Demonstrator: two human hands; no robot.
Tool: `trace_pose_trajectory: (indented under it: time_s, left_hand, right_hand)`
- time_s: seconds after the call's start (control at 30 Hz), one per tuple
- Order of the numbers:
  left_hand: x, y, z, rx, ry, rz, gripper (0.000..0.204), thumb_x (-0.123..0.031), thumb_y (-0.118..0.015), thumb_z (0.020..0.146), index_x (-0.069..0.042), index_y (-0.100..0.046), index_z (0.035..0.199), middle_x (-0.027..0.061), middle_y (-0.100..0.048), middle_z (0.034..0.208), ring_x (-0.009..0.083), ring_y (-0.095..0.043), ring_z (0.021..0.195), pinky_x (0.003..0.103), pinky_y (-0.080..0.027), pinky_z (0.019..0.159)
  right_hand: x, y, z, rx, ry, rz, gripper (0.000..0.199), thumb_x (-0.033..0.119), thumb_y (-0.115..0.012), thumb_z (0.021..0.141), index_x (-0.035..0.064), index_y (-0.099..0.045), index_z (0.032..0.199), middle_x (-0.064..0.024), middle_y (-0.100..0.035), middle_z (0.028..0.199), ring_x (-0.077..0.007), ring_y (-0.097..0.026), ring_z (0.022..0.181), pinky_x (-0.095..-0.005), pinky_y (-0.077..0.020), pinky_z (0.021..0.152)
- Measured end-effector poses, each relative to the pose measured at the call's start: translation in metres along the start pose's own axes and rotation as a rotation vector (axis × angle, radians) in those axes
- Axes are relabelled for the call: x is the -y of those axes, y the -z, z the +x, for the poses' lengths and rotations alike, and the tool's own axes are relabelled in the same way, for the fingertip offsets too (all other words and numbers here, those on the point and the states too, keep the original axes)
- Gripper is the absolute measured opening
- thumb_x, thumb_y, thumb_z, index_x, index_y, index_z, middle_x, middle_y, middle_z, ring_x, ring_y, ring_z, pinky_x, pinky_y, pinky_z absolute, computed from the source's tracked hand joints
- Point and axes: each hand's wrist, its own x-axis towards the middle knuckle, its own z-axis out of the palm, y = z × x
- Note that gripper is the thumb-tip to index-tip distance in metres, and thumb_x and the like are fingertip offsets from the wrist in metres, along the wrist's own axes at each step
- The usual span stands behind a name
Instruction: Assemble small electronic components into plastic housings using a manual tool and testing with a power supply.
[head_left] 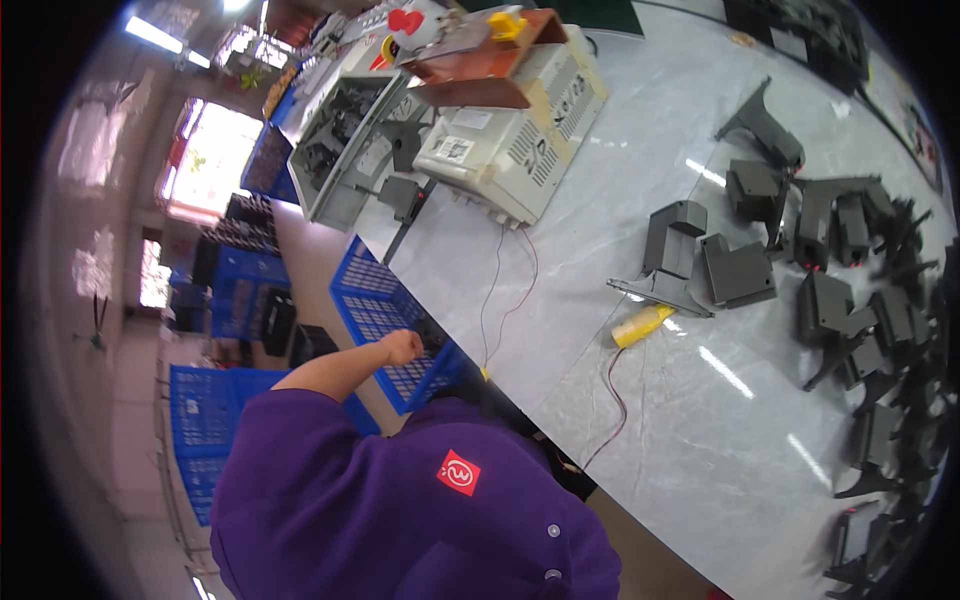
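My left hand [404, 347] is over the blue plastic basket [372, 300] beside the table, its fingers curled closed. Dark grey shapes lie right by its fingertips, and I cannot make out whether one of them is in its grip. My right hand is out of the picture. Nearest on the table, a yellow-wrapped tool [640, 327] with a thin cable lies against a dark grey plastic bracket [660, 296]. Behind it stand a dark grey box-shaped housing [674, 238] and another grey housing [738, 270].
Several more dark grey housings [825, 305] crowd the table's right side. A beige instrument [500, 160] with a brown tray [483, 65] on top stands at the back, two thin wires [497, 290] running from it to the table's edge. A grey bin [345, 150] holds dark parts beside it.
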Motion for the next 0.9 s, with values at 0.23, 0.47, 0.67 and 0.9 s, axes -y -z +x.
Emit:
trace_pose_trajectory:
  time_s: [0.23,0.47,0.67,0.9]
  left_hand:
    - [-0.044,-0.04,0.006,0.132,-0.312,0.11,0.033,-0.031,-0.052,0.078,-0.006,-0.062,0.097,0.0178,-0.061,0.095,0.0304,-0.057,0.091,0.036,-0.044,0.082]
    - [-0.018,-0.026,-0.003,0.087,-0.015,-0.053,0.024,-0.024,-0.057,0.078,-0.006,-0.064,0.093,0.0112,-0.064,0.088,0.0198,-0.061,0.084,0.03,-0.046,0.076]
    - [-0.018,-0.113,0.041,0.144,-0.273,-0.121,0.034,-0.028,-0.047,0.083,-0.008,-0.054,0.109,0.0126,-0.056,0.108,0.0258,-0.051,0.103,0.034,-0.039,0.089]
    - [-0.089,-0.161,0.098,0.059,-0.75,-0.151,0.041,-0.029,-0.04,0.086,-0.01,-0.044,0.122,0.0091,-0.042,0.128,0.0219,-0.039,0.118,0.037,-0.029,0.099]
  right_hand:
    - [-0.006,-0.082,-0.045,0.079,0.079,0.072,0.012,0.016,-0.058,0.071,0.0045,-0.055,0.075,-0.0095,-0.06,0.07,-0.027,-0.058,0.065,-0.0372,-0.0453,0.058]
    - [-0.006,-0.067,-0.046,0.116,0.302,-0.037,0.013,0.015,-0.057,0.071,0.0042,-0.056,0.079,-0.0109,-0.061,0.072,-0.0273,-0.058,0.069,-0.0372,-0.0457,0.062]
    - [-0.008,0.013,-0.021,-0.011,0.502,-0.274,0.015,0.014,-0.057,0.071,0.0039,-0.058,0.082,-0.0122,-0.061,0.074,-0.0276,-0.059,0.072,-0.0372,-0.046,0.065]
    - [-0.013,0.08,0.005,-0.165,0.705,-0.578,0.017,0.013,-0.057,0.072,0.0036,-0.059,0.086,-0.0137,-0.062,0.077,-0.0279,-0.06,0.076,-0.0371,-0.0464,0.068]
